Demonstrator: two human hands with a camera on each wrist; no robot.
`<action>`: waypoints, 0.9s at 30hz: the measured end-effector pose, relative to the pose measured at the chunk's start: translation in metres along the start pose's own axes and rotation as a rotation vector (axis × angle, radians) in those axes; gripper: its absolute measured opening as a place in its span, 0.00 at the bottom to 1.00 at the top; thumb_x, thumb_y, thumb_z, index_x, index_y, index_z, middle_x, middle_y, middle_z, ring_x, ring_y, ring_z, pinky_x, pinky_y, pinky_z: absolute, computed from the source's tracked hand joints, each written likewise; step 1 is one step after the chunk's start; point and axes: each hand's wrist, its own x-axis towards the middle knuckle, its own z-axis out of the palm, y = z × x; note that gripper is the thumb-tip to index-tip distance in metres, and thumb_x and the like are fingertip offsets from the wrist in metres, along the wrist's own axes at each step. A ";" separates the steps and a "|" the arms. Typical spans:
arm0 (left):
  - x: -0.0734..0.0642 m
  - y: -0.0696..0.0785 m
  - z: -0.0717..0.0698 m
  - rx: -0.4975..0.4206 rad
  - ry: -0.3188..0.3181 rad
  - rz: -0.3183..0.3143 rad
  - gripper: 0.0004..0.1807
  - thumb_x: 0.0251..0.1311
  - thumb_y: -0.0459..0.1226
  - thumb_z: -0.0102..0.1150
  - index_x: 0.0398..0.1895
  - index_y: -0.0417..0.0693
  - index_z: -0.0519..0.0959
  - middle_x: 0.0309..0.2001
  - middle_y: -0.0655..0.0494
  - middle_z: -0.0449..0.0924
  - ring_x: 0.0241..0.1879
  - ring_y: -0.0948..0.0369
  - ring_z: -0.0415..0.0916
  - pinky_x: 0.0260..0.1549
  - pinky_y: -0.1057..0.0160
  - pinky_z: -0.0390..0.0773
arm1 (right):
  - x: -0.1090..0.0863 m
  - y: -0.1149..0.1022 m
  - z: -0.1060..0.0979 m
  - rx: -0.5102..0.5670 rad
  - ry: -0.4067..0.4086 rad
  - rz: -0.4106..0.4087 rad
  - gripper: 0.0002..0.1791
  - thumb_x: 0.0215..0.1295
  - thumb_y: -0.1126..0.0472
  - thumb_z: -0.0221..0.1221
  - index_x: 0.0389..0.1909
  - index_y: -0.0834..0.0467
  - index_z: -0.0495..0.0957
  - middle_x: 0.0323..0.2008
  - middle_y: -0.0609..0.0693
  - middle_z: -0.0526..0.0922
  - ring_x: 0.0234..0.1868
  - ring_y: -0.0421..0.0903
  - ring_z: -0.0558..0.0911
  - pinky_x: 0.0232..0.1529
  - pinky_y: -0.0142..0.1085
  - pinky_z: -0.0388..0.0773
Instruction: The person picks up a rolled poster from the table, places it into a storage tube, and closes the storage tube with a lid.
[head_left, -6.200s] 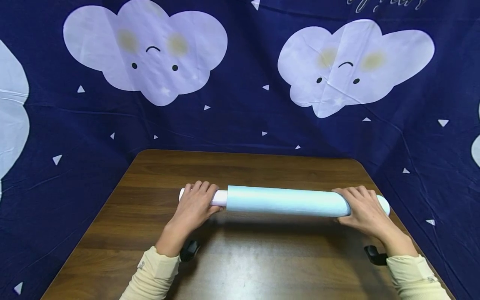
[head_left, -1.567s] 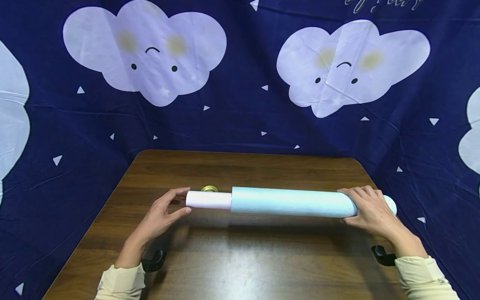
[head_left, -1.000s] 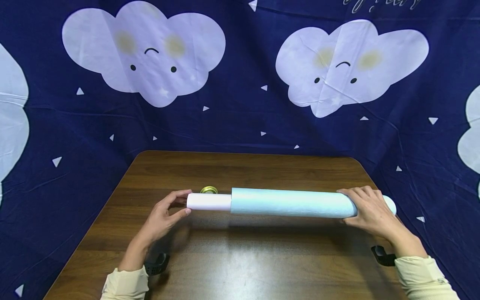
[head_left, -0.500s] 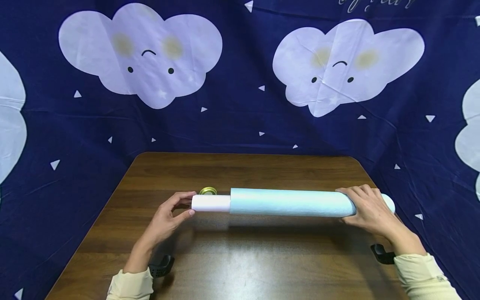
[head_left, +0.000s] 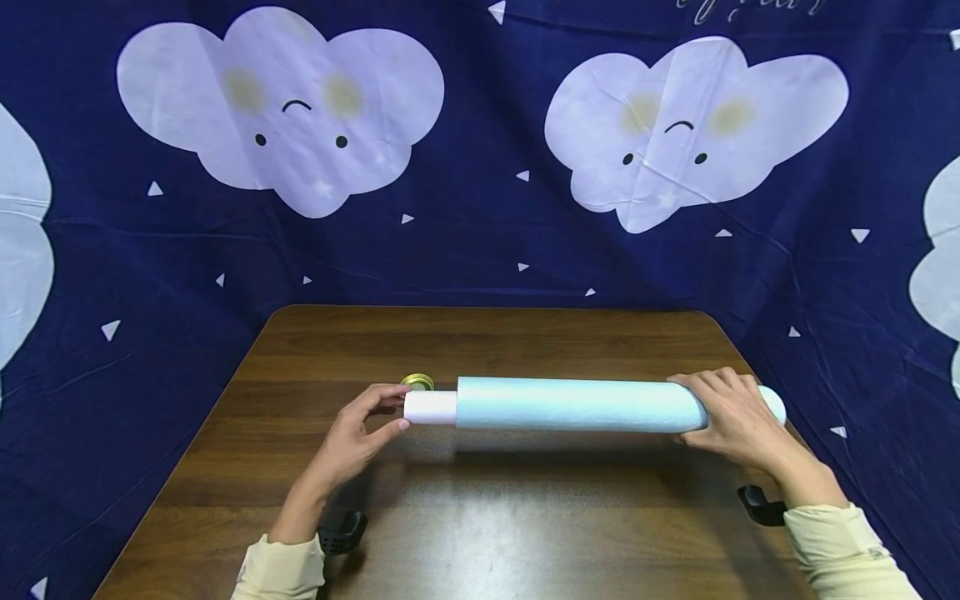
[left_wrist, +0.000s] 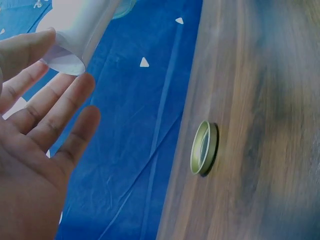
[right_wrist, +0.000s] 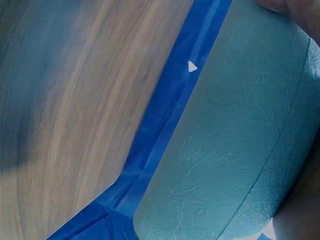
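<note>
A long light blue roll (head_left: pixel 570 405) with a creased, leathery surface lies crosswise in my hands. A narrower white roll (head_left: pixel 431 408) sticks out of its left end. My left hand (head_left: pixel 348 442) is at the outer end of the white roll, thumb and fingertips touching its rim. In the left wrist view, the other fingers (left_wrist: pixel 60 112) reach past that end, fairly straight. My right hand (head_left: pixel 738 421) grips the blue roll near its right end, thumb on the near side and fingers over the top. The right wrist view shows mostly the blue surface (right_wrist: pixel 225 140).
Behind the white roll, a small round gold-rimmed thing (head_left: pixel 417 382) lies on the brown wooden table (head_left: pixel 495 333), seen as a shallow ring in the left wrist view. A dark blue cloth (head_left: pixel 480 233) with cloud prints hangs around the table.
My left hand moved from over the white roll to its end, then rightward; less of that roll now shows. The gold-rimmed thing came into view. My right hand keeps its grip.
</note>
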 end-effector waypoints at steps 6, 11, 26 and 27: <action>0.003 0.005 0.008 -0.010 -0.004 0.031 0.24 0.52 0.29 0.65 0.55 0.43 0.74 0.50 0.51 0.78 0.48 0.60 0.78 0.46 0.64 0.77 | 0.000 -0.001 0.000 0.005 -0.001 0.002 0.46 0.21 0.48 0.77 0.52 0.52 0.74 0.39 0.53 0.82 0.40 0.53 0.73 0.37 0.43 0.57; 0.006 0.009 0.015 -0.030 0.000 0.075 0.25 0.51 0.29 0.65 0.55 0.46 0.75 0.50 0.49 0.78 0.47 0.59 0.78 0.46 0.57 0.78 | 0.000 -0.002 0.000 0.004 0.000 0.004 0.46 0.21 0.47 0.77 0.52 0.52 0.74 0.39 0.53 0.82 0.40 0.53 0.73 0.37 0.43 0.57; 0.015 0.015 0.036 -0.066 -0.032 0.047 0.23 0.54 0.30 0.63 0.55 0.42 0.74 0.51 0.49 0.79 0.49 0.60 0.77 0.47 0.52 0.76 | 0.000 -0.002 0.001 0.009 -0.002 0.007 0.46 0.22 0.48 0.76 0.52 0.52 0.74 0.40 0.53 0.82 0.41 0.53 0.73 0.38 0.43 0.58; 0.015 0.016 0.037 -0.065 -0.029 0.050 0.23 0.53 0.29 0.63 0.55 0.40 0.75 0.50 0.48 0.79 0.48 0.62 0.76 0.46 0.54 0.77 | -0.001 -0.002 0.000 0.008 -0.004 0.008 0.46 0.22 0.48 0.76 0.52 0.52 0.74 0.40 0.53 0.82 0.41 0.53 0.73 0.38 0.43 0.58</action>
